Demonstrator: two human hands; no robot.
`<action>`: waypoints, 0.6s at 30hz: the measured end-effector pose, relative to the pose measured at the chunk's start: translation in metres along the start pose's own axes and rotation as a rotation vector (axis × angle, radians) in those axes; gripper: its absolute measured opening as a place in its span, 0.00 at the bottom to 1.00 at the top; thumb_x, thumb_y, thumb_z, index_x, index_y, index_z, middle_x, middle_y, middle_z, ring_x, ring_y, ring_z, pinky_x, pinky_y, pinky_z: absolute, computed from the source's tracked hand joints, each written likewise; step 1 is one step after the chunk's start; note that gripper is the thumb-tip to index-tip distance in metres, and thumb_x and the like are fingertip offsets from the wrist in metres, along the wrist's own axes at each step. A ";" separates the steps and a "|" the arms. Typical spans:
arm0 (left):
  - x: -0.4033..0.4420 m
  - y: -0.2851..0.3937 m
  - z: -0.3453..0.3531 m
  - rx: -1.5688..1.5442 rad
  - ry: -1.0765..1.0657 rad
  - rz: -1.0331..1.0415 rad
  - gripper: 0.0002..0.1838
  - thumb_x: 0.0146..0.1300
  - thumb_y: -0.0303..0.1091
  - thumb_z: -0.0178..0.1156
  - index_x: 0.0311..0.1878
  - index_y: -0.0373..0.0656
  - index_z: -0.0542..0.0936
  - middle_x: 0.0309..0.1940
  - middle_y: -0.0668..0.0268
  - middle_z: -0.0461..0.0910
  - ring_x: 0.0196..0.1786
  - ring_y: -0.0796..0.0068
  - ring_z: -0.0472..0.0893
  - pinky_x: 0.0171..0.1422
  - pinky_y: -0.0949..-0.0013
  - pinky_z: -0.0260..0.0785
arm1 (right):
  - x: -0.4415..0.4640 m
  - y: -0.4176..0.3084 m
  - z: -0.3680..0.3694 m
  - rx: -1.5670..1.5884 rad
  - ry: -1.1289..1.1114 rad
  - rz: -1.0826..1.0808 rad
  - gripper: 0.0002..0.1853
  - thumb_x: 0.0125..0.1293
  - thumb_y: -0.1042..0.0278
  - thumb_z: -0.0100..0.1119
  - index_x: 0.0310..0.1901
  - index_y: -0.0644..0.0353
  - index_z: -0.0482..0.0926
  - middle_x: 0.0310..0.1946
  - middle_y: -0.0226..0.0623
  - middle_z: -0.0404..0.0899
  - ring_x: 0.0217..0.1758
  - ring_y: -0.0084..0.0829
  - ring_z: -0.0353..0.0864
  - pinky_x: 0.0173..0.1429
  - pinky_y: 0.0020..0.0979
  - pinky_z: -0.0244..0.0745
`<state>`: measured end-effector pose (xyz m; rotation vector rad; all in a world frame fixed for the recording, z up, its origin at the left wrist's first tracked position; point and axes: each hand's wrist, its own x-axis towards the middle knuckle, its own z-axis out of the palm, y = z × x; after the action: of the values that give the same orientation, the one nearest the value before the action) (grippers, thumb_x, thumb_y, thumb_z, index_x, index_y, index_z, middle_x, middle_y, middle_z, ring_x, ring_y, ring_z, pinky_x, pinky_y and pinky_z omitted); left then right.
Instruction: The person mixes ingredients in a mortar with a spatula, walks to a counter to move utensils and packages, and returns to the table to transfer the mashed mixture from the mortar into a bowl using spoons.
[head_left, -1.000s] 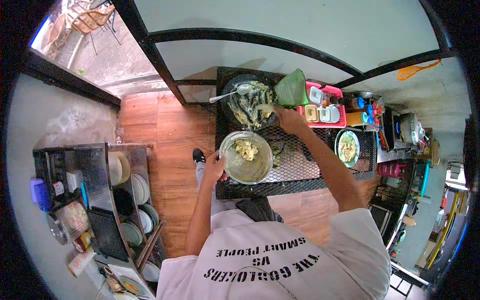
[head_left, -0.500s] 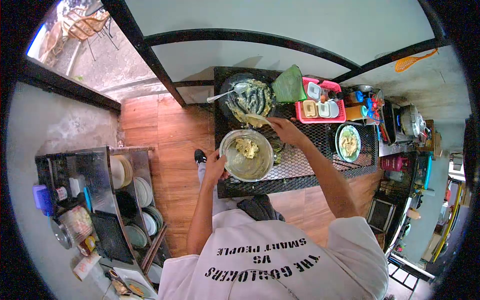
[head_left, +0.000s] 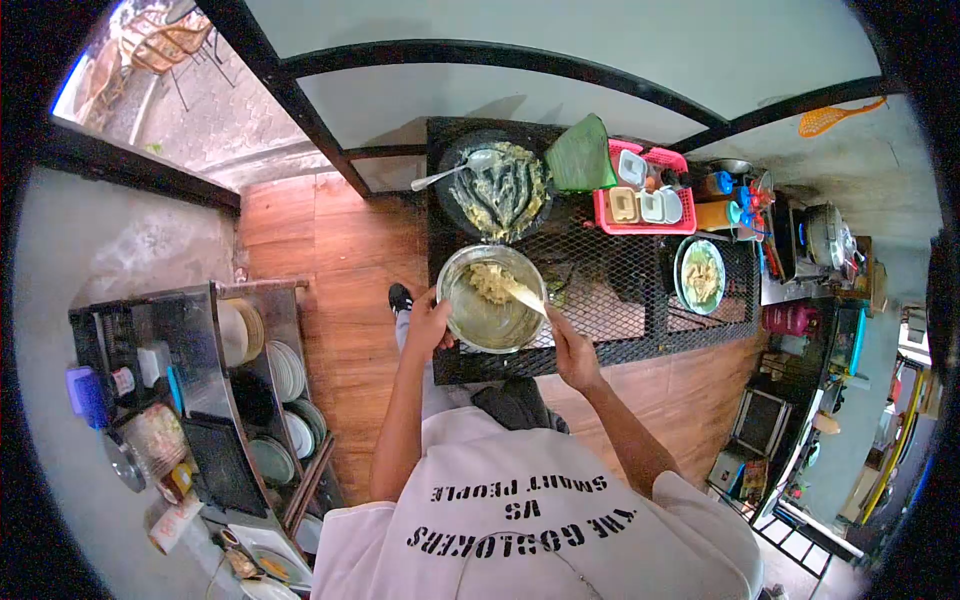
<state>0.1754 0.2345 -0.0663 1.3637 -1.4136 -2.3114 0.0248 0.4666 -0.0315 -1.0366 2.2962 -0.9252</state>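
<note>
A: Where are the hands?

B: Both are over the near left part of a mesh table [head_left: 620, 265]. The left hand [head_left: 430, 323] grips the left rim of a clear, round bowl [head_left: 480, 330], fingers bent around it; how far they reach underneath is hidden. The right hand [head_left: 572, 352] is closed around the handle of a pale spatula [head_left: 529, 299].

A: What is in the bowl?

B: A lump of yellowish mash [head_left: 487, 281], toward the far side. A dark dish [head_left: 449, 208], smeared with pale food and with a spoon [head_left: 445, 179] lying across it, is just beyond the bowl.

A: What could go wrong?

B: The bowl could tip or slide, I judge, if the spatula pushes hard on the right wall while only the left hand steadies it. Mash could also drop onto the mesh if a loaded blade crosses the rim too fast.

A: Which way does the spatula point?

B: Far and left, its blade inside the bowl. Its long axis slants from the near right, at the hand, up to the mash. I cannot tell whether the tip touches it. The bowl, being round, has no long axis; its mouth faces up.
</note>
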 end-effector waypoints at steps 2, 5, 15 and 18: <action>0.007 -0.011 0.000 -0.002 -0.017 0.010 0.15 0.64 0.32 0.49 0.52 0.39 0.75 0.18 0.66 0.76 0.11 0.79 0.71 0.11 0.76 0.62 | -0.006 0.003 -0.006 0.011 0.010 0.040 0.22 0.72 0.69 0.45 0.67 0.47 0.65 0.24 0.50 0.78 0.22 0.51 0.77 0.26 0.46 0.69; 0.007 -0.018 -0.006 -0.012 -0.079 0.000 0.17 0.65 0.32 0.48 0.56 0.39 0.73 0.18 0.65 0.76 0.11 0.80 0.71 0.11 0.76 0.63 | -0.014 -0.001 -0.014 -0.043 -0.015 0.150 0.11 0.73 0.66 0.45 0.53 0.56 0.66 0.21 0.51 0.75 0.22 0.54 0.77 0.25 0.51 0.68; 0.002 -0.029 0.005 0.044 0.009 -0.001 0.21 0.67 0.29 0.47 0.62 0.39 0.70 0.18 0.64 0.76 0.11 0.77 0.72 0.11 0.74 0.63 | -0.018 0.041 0.003 -0.324 0.058 -0.029 0.08 0.69 0.67 0.48 0.45 0.61 0.67 0.16 0.49 0.75 0.18 0.52 0.75 0.21 0.50 0.70; -0.001 -0.030 0.012 0.159 -0.018 0.047 0.19 0.67 0.29 0.47 0.61 0.38 0.70 0.19 0.64 0.77 0.11 0.77 0.73 0.11 0.74 0.64 | -0.027 0.076 0.014 -0.462 -0.094 -0.030 0.10 0.67 0.66 0.51 0.45 0.61 0.68 0.16 0.48 0.75 0.17 0.49 0.76 0.19 0.47 0.69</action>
<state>0.1767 0.2596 -0.0861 1.3365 -1.6484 -2.2287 0.0141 0.5200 -0.0932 -1.2678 2.4766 -0.3459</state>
